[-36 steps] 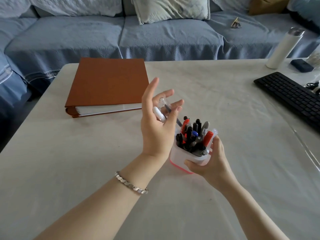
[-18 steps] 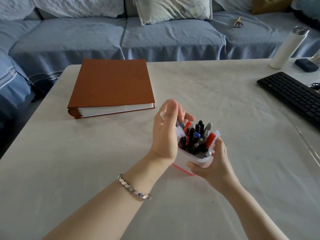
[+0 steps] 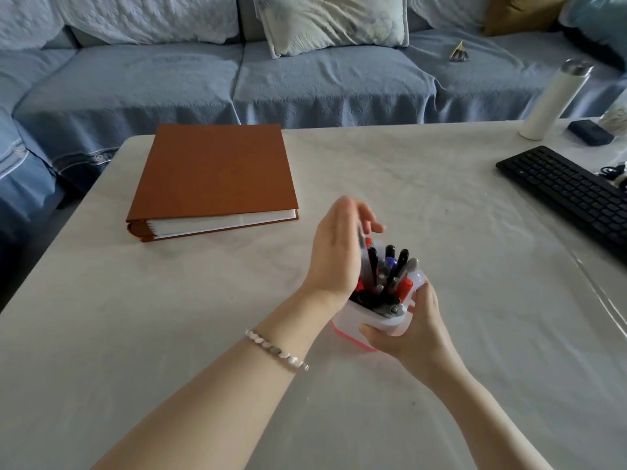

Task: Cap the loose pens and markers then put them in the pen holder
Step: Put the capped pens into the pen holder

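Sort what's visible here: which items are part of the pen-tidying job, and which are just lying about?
Part of the job:
- pen holder, gripped by the right hand
- pens and markers standing in it
- left hand over them

Lying about:
- brown binder
- black keyboard
- white bottle
- dark case

We find no text, label, brand, number or sign that we can read anywhere in this view. The brown binder [image 3: 213, 174] shows a plain cover with no title. The keys of the black keyboard [image 3: 570, 195] are too small and dark for us to make out any characters. The white bottle [image 3: 553, 100] carries no print that we can see, and the pens [image 3: 386, 276] in the pen holder [image 3: 359, 322] show no legible markings
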Demonstrator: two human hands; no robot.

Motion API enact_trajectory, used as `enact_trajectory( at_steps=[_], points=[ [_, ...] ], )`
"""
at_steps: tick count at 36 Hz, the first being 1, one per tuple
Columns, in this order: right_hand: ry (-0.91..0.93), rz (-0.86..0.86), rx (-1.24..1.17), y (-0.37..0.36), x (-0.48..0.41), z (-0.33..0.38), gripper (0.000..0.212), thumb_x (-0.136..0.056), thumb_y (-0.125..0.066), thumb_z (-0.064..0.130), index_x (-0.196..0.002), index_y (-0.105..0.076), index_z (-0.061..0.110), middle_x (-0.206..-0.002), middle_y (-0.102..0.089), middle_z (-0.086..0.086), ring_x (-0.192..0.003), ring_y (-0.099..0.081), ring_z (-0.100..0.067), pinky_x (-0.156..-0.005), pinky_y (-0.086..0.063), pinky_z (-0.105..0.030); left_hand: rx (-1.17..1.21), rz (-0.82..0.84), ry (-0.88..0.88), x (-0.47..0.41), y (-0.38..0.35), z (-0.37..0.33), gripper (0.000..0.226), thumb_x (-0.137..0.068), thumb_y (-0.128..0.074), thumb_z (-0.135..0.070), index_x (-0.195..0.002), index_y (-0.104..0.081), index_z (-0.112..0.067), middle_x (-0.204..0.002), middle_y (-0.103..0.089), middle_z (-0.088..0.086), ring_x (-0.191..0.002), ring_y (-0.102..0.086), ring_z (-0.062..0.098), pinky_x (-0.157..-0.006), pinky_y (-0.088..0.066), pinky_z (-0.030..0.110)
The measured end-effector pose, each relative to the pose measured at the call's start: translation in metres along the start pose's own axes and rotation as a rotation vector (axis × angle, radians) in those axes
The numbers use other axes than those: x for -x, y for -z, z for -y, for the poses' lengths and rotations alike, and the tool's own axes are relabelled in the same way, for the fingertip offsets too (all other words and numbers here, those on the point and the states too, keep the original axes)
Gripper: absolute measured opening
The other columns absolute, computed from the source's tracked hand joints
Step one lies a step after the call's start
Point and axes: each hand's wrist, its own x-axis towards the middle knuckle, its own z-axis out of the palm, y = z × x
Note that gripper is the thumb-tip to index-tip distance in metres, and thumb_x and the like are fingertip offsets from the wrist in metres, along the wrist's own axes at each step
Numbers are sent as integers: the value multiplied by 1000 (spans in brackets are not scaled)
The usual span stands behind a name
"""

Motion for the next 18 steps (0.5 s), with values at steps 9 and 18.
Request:
enact_trajectory(
  at_steps=[9,18],
  points=[
    [18,5,-32,-1,-1,2,88,-59,-81,14,-121,-26,44,-129,-44,6,-105,-42,18,-72,-42,-3,-574,331,-125,22,19,12,37,-97,-35,-15,-133,-46,-18,-143,-40,-9,-136,-22,-1,-110,-16,12],
    [21,25,-26,1,3,5,90,-59,-82,19,-117,-25,57,-128,-46,14,-101,-45,22,-69,-42,-2,-538,490,97,13,18,6,45,-100,-24,-29,-141,-14,-41,-155,-7,-13,-141,2,3,-117,-2,34]
  ],
)
